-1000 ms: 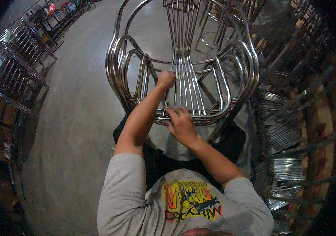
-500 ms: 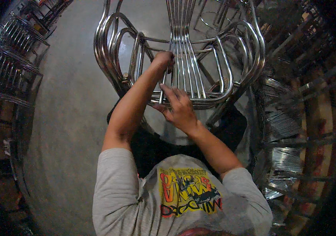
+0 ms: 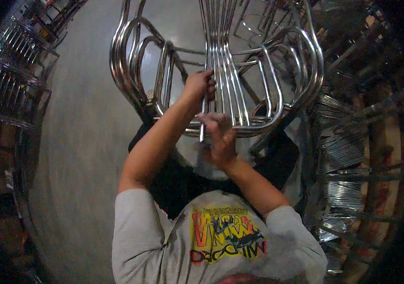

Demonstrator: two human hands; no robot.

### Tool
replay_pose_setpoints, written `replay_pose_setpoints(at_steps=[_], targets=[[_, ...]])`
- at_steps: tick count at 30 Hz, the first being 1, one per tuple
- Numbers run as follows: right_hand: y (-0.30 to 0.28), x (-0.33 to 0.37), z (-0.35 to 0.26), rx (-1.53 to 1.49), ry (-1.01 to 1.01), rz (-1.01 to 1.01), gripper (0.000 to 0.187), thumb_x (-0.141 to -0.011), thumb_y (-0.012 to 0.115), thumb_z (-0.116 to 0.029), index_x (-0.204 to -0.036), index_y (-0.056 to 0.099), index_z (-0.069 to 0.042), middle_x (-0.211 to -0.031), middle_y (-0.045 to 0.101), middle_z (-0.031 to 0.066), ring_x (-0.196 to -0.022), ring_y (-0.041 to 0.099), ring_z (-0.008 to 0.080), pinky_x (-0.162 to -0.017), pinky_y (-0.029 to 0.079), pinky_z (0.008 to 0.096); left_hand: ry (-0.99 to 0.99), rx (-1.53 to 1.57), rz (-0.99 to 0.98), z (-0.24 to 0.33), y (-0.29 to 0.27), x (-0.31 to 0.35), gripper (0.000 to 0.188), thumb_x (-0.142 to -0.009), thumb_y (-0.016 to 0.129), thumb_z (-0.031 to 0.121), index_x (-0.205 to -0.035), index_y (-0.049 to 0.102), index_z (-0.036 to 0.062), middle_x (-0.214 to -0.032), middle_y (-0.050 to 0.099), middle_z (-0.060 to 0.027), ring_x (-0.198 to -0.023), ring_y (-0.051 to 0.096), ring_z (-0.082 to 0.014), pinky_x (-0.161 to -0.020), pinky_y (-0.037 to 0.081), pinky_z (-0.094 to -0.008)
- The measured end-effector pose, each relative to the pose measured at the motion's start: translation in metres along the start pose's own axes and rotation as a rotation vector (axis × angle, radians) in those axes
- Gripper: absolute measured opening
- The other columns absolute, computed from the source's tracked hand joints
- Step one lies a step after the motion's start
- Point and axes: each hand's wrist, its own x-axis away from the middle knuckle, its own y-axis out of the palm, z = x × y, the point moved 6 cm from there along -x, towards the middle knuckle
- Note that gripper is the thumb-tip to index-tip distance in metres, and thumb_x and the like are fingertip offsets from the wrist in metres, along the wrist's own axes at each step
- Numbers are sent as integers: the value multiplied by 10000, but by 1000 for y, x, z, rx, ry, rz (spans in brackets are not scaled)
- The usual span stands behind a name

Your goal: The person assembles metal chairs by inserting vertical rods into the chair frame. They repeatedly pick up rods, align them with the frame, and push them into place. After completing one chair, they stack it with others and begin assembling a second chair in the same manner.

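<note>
In front of me stands a chair frame of shiny bent metal tubes point(image 3: 274, 102), with slats point(image 3: 232, 90) running from its backrest down to the seat front. My left hand point(image 3: 200, 86) is closed around the leftmost metal tube point(image 3: 202, 130), over the seat. The near end of that tube juts past the front rail. Around that end is my right hand point(image 3: 220, 139), smeared by motion, with the thumb and fingers on either side of the tube. Whether it grips the tube is unclear.
Curved armrests point(image 3: 120, 61) rise on both sides of the seat. Slatted metal frames point(image 3: 15, 85) stand at the left. Along the right are racks with bundles of metal tubes point(image 3: 346, 149). Grey concrete floor point(image 3: 76, 156) lies around the chair.
The held tube has come toward me, its near end now beyond the front rail. Both my hands have moved slightly nearer and to the right.
</note>
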Motion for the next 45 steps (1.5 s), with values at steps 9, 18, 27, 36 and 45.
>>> replay_pose_setpoints(at_steps=[9,18,27,36,45], targets=[[-9,-32,-18,-48,-171,-132,303,-850,613,-308,-956,548,-31,-1017,595,165,-1090,563,384,-1028,365,557,-17,354,-260,-8,17,-15,190,-990,466,269,-1006,548,98,-598,373,41,-484,359,-105,-444,322,-271],[24,-18,-8,-138,-188,-113,318,-785,663,-131,-1038,507,-17,-1117,559,186,-1197,511,413,-995,441,495,70,247,-16,3,-33,-20,266,-970,477,240,-724,426,152,-574,364,11,-467,379,-144,-434,312,-300],[24,-8,11,-261,-19,-155,182,-880,591,-76,-1023,519,10,-1262,545,231,-1249,475,448,-1041,393,489,41,118,20,-4,-24,-47,210,-971,440,217,-779,475,138,-596,411,30,-451,381,-142,-415,309,-321],[18,3,13,-17,80,-134,406,-895,640,-251,-1170,522,24,-1348,490,238,-1235,476,434,-1024,401,480,236,-344,193,9,-47,-49,221,-938,548,244,-809,540,64,-624,518,-41,-462,477,-199,-427,384,-363],[6,37,29,401,204,-241,483,-774,721,-243,-1187,578,-38,-1215,561,123,-1104,523,319,-962,370,446,392,-621,510,22,-57,-39,312,-929,530,257,-772,601,-2,-653,603,-123,-520,573,-243,-477,436,-394]])
